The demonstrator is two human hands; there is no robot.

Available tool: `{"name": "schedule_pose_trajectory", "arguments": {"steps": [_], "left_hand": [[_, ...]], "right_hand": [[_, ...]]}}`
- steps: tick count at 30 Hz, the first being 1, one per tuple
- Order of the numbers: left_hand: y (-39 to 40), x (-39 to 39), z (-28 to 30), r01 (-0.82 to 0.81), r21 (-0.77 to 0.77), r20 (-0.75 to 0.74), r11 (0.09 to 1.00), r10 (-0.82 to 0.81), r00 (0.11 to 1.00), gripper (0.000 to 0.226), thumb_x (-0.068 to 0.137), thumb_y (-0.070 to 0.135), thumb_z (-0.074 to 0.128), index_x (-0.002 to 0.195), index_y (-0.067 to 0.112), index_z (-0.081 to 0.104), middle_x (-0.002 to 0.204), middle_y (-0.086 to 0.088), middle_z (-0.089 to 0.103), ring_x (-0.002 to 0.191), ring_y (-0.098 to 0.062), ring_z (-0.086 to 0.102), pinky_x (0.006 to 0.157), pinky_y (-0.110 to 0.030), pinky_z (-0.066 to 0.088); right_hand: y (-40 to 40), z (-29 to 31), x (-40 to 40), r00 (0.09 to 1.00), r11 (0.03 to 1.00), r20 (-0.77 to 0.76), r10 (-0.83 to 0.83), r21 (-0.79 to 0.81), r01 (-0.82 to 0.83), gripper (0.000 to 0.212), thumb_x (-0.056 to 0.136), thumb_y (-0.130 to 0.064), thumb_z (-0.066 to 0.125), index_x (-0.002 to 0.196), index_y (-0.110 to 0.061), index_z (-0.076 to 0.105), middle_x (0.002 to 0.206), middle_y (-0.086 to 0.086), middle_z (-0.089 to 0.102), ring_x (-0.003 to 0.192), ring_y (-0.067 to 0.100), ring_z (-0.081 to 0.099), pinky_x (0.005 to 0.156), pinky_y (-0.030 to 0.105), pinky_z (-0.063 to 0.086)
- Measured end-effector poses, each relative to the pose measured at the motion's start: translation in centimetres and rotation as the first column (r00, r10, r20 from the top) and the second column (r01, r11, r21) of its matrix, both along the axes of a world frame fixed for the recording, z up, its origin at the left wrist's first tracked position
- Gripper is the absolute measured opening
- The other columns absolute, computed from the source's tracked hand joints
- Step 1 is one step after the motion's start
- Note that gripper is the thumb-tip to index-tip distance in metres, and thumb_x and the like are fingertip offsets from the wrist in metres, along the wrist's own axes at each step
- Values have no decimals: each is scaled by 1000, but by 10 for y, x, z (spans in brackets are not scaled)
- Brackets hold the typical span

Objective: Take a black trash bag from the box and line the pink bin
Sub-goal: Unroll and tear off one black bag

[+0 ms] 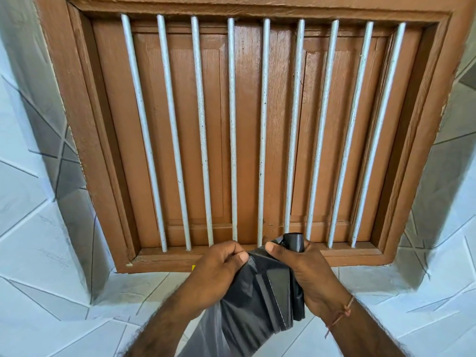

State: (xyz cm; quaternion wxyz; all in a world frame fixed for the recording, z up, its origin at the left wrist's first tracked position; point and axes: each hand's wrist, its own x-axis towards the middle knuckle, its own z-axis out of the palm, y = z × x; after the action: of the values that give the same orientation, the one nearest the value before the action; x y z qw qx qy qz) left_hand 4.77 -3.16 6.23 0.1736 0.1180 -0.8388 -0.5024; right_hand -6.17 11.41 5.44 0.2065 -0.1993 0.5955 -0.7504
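Observation:
A black trash bag (260, 302) hangs between my two hands at the bottom centre of the head view, partly unfolded, its loose end falling out of the frame. My left hand (219, 266) pinches the bag's top edge between thumb and fingers. My right hand (306, 269) grips the other side of that edge, with a rolled black part of the bag (293, 242) sticking up above its fingers. The two thumbs are close together. Neither the box nor the pink bin is in view.
Straight ahead is a brown wooden window frame (103, 202) with shut wooden shutters behind several vertical white metal bars (233, 130). White and grey patterned tiles (38, 253) cover the wall around and below it. A small yellow speck (193, 267) shows behind my left hand.

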Motion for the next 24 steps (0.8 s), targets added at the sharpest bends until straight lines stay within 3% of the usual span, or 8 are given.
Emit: {"name": "schedule_pose_trajectory", "arguments": {"steps": [5, 10, 12, 17, 19, 21, 23, 24], "left_hand": [[13, -9, -9, -132, -135, -117, 982, 116, 986, 20, 96, 20, 53, 81, 20, 66, 76, 9, 65, 73, -3, 57, 64, -8, 42], [22, -10, -17, -200, -270, -214, 942, 144, 966, 19, 97, 27, 50, 82, 30, 63, 75, 11, 66, 74, -7, 59, 64, -22, 47], [24, -10, -18, -246, -291, -255, 925, 173, 952, 18, 97, 29, 49, 84, 27, 62, 75, 10, 65, 73, -9, 59, 63, -25, 48], [32, -8, -20, -365, -321, -249, 874, 294, 923, 15, 98, 35, 43, 92, 34, 57, 83, 16, 63, 79, -5, 59, 70, -22, 54], [33, -6, -18, -438, -285, -280, 853, 362, 889, 11, 98, 35, 43, 92, 40, 51, 81, 20, 59, 79, -3, 58, 67, -12, 48], [27, 0, -12, -500, -206, -280, 841, 439, 853, 11, 98, 31, 44, 94, 39, 51, 80, 21, 57, 76, 2, 55, 55, -4, 42], [12, 12, -9, -534, -189, -245, 824, 487, 838, 14, 99, 30, 43, 98, 34, 57, 81, 17, 59, 73, 1, 55, 52, -6, 42], [1, 19, -9, -535, -237, -232, 811, 488, 842, 17, 99, 31, 43, 100, 33, 60, 83, 14, 61, 74, -1, 55, 58, -9, 43]], "right_hand": [[-3, -2, 0, 995, 994, 13, -101, -35, 102, 33, 68, -5, 83, 91, 10, 66, 93, 30, 71, 79, 35, 70, 77, 44, 58], [-9, -7, 1, 966, 973, -116, -230, -27, 228, 15, 72, -9, 81, 77, -2, 69, 83, 27, 71, 80, 42, 69, 78, 51, 59], [-12, -10, 1, 942, 961, -196, -271, -5, 276, 14, 72, -14, 82, 72, -9, 69, 77, 23, 70, 79, 43, 68, 75, 50, 60], [-22, -11, 4, 929, 951, -208, -306, -21, 308, 15, 74, -15, 81, 67, -18, 68, 71, 13, 71, 73, 32, 69, 68, 39, 59], [-21, -9, -3, 923, 935, -155, -353, -19, 354, 15, 77, -13, 78, 70, -18, 65, 72, 9, 69, 71, 27, 67, 64, 32, 56], [-11, -8, -22, 887, 885, 6, -461, -71, 461, 14, 78, -13, 77, 73, -15, 64, 73, 7, 68, 68, 25, 64, 59, 29, 52], [5, -7, -43, 830, 821, 107, -547, -124, 557, 14, 78, -13, 77, 72, -14, 64, 75, 11, 68, 66, 23, 63, 60, 31, 50], [13, -6, -49, 827, 812, 124, -549, -154, 563, 14, 77, -14, 78, 72, -14, 65, 80, 17, 70, 66, 23, 64, 64, 33, 51]]}}
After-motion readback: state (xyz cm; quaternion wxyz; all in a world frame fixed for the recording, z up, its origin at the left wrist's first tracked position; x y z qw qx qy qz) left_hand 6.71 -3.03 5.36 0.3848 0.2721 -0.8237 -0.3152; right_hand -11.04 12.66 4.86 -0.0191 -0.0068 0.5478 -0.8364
